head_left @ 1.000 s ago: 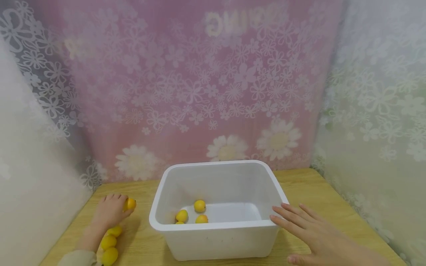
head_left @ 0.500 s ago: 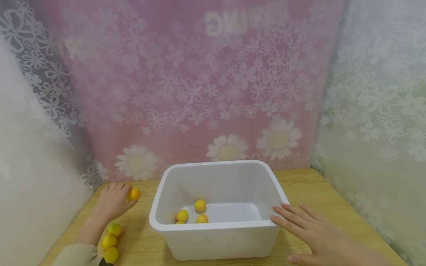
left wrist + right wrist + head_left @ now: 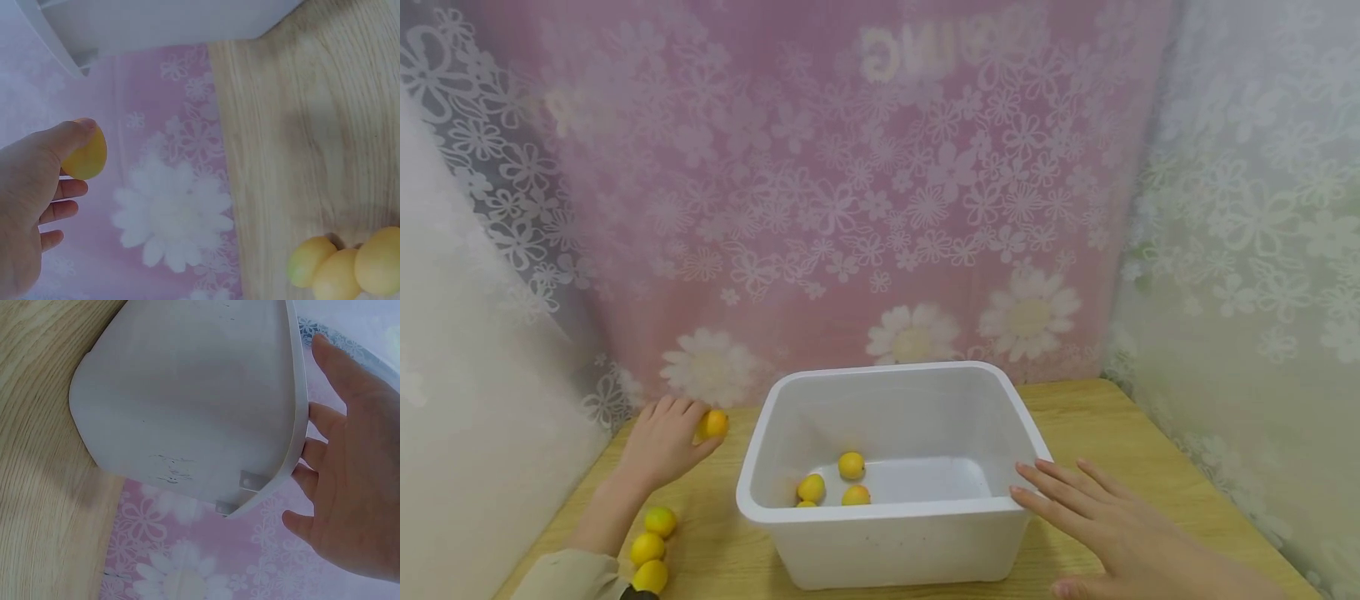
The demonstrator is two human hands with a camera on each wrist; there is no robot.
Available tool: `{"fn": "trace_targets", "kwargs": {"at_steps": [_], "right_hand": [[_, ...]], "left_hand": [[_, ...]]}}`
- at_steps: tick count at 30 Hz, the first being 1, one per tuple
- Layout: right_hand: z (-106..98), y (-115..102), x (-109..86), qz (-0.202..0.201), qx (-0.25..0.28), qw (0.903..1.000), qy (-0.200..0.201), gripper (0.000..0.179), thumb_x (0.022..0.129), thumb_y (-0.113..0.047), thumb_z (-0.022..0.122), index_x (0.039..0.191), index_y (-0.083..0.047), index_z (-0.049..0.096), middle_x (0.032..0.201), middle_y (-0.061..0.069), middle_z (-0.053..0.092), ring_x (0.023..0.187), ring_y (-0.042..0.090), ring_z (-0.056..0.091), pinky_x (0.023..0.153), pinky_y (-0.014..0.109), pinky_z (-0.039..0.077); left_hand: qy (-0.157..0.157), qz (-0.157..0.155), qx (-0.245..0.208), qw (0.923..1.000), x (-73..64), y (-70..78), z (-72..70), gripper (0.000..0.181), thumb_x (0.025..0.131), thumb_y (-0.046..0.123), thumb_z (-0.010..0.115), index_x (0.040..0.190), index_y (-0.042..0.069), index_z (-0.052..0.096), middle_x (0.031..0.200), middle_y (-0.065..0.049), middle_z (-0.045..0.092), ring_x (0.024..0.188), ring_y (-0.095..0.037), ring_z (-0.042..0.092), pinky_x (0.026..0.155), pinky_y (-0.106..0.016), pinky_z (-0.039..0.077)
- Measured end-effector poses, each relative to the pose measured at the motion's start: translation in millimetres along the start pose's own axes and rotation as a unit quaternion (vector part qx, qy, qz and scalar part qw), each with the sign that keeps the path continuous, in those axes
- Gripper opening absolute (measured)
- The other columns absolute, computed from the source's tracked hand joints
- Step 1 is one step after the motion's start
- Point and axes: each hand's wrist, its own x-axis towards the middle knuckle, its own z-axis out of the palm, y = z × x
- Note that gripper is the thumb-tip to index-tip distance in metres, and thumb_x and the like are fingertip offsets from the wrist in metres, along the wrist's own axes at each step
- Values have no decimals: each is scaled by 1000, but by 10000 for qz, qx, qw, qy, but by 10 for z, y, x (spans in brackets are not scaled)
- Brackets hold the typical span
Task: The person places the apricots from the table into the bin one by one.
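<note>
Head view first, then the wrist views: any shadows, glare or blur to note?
Head: pale sheen inside the tub, hazy lettering on the backdrop. Left wrist: dim, soft shadows on the table, held fruit fairly clear. Right wrist: dim, soft shadow on the table, no strong glare.

left grip curled, right grip outstretched
</note>
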Motion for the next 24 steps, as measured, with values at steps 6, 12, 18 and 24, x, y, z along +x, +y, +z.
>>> {"fn": "trace_targets", "kwargs": {"at_steps": [6, 12, 18, 24], "right_hand": [[-16, -10, -13, 90, -76, 9999, -113, 84, 78, -53, 66, 144, -10, 36, 149, 8, 34, 143, 12, 5, 112, 22, -6], [-10, -16, -23, 16, -206, 9997, -96, 82, 79, -54, 65, 143, -9, 38, 149, 7, 34, 143, 12, 5, 113, 23, -5], [6, -17, -28, 63, -162, 9998, -11, 83, 78, -54, 67, 143, -10, 38, 147, 8, 37, 143, 12, 7, 113, 22, -5], [11, -21, -29, 143, -156, 9998, -10, 85, 76, -53, 68, 143, -11, 38, 146, 8, 38, 143, 11, 7, 112, 19, -4]], "left_hand": [[287, 218, -24, 9993, 90, 83, -140, 38, 77, 30, 73, 99, 2, 62, 96, -14, 62, 93, -36, 54, 83, -55, 42], [349, 324, -105, 9988, 197, 193, -291, 38, 77, 29, 73, 100, 1, 62, 96, -14, 62, 94, -37, 55, 82, -52, 42], [42, 436, -222, 9988, 323, 333, -401, 38, 79, 30, 73, 104, 3, 62, 100, -13, 62, 98, -36, 54, 85, -54, 41], [-176, 642, -308, 9973, 418, 500, -438, 38, 81, 34, 70, 105, 6, 63, 100, -10, 61, 99, -32, 52, 89, -52, 40]]}}
